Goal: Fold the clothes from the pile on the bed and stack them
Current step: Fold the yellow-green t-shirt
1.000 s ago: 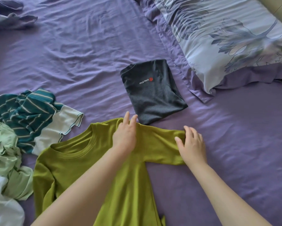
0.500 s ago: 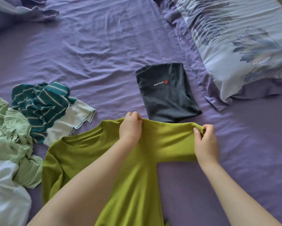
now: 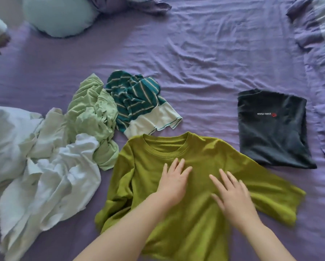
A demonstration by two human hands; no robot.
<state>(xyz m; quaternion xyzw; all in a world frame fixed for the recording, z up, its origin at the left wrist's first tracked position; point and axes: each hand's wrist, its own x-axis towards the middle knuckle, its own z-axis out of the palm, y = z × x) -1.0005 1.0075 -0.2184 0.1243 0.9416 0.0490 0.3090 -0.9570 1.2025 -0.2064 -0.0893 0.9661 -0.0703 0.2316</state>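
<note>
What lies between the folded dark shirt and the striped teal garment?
In the head view, only bare purple sheet lies between the folded dark shirt and the striped teal garment.

Soft, even daylight, faint shadows, slight motion blur overall, and wide-angle bending toward the edges.

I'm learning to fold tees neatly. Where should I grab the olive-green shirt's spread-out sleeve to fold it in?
Probably pinch the olive-green shirt at its right sleeve cuff edge, coming from the right with the right hand. The sleeve lies flat and spread outward on the purple sheet, its hem free, so it can swing inward over the chest.
</note>
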